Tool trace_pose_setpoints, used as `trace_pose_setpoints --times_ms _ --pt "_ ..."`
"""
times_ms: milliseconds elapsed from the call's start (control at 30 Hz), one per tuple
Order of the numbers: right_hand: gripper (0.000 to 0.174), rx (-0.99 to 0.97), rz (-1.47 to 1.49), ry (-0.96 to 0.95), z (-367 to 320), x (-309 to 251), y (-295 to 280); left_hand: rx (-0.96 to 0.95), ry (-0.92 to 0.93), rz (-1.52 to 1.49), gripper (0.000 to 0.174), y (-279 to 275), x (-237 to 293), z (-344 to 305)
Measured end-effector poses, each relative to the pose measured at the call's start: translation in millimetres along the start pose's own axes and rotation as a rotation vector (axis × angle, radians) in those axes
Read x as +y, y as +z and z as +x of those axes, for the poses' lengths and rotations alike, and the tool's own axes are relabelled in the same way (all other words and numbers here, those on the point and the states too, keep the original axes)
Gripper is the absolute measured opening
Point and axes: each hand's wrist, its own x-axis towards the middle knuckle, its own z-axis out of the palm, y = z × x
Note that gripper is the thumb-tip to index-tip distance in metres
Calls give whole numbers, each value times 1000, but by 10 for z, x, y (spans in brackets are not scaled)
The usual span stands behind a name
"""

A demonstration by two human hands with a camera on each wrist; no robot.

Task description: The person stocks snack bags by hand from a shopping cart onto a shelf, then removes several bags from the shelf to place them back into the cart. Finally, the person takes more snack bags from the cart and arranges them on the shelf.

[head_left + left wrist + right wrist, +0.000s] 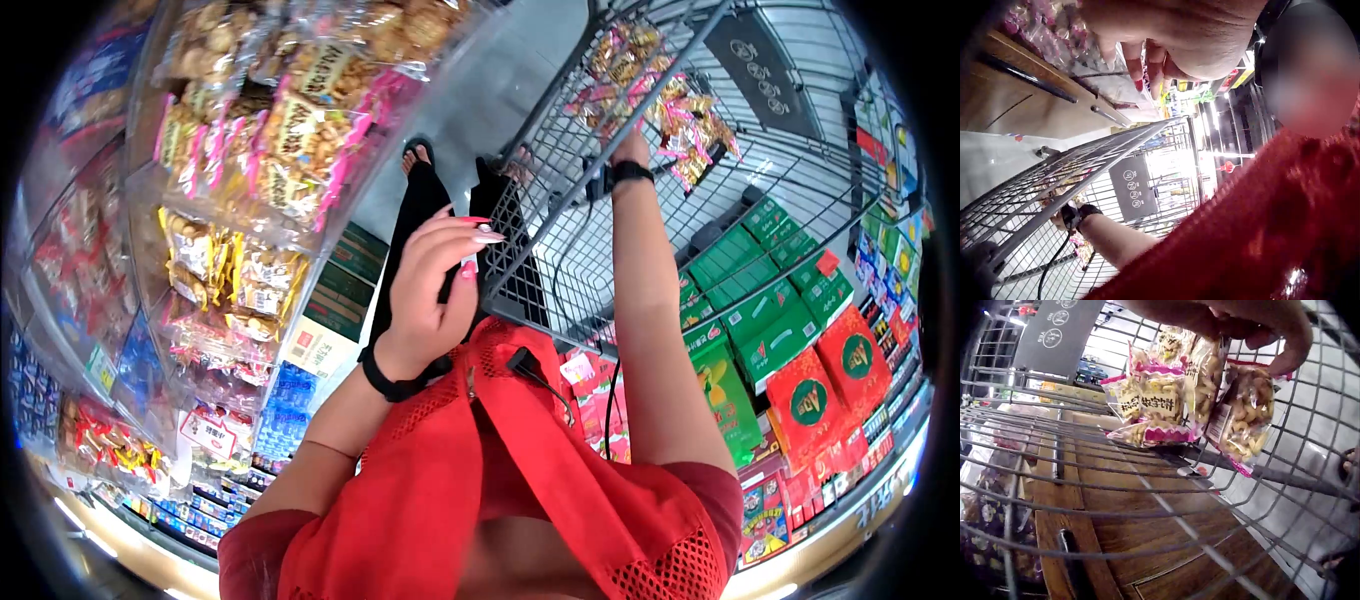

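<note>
Pink-edged packets [1155, 403], right hand [629, 150] partly hidden, cart [672, 78] cropped

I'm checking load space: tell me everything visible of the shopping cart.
The shopping cart is open-topped, of metal-looking grey wire, with a thicker rim. A dark panel bearing white round symbols is fixed to one side. It stands upright, ahead and to the right. Snack packets and the right grip are inside; their contact with the wire is unclear.
</note>
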Motion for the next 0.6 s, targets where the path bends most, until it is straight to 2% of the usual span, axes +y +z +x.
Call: trace_pose_setpoints --times_ms 33,67,100,133,167,200,267,333,400,433,500,533,600 --pt "35 74 -140 -4 -184 -58 -197 24 -24 -39 29 -3 2 1" --pt "25 118 334 184 -305 -75 -212 47 -48 -81 31 -24 8 8" --pt "16 335 1184 311 -427 -95 -229 51 -40 -86 31 -60 23 25" --pt "9 615 1659 376 -549 -117 -246 51 -26 -96 31 -112 46 51" --pt "9 707 1488 324 -763 -125 -464 51 -14 -108 31 -168 78 83" --pt "10 810 1426 170 -1168 -387 -853 53 -5 -119 31 -224 105 104" --pt "13 1015 971 -68 -1708 -548 -1364 44 -20 -129 32 -355 140 153" --pt "15 1092 876 -298 -2161 -865 -1749 26 -52 -145 33 -502 220 265" --pt "18 924 591 -444 -2612 -1167 -2029 -4 30 -37 35 -673 272 393" --pt "16 814 544 -584 -2722 -1312 -2104 -10 53 -10 35 -754 328 462" --pt "10 476 605 -867 -2825 -1823 -2314 -18 76 100 38 -899 469 581" --pt "13 315 602 -996 -2831 -2053 -2352 -122 22 83 38 -969 458 595" --pt "14 286 591 -901 -2859 -2412 -2276 -336 -93 50 38 -1131 389 590"
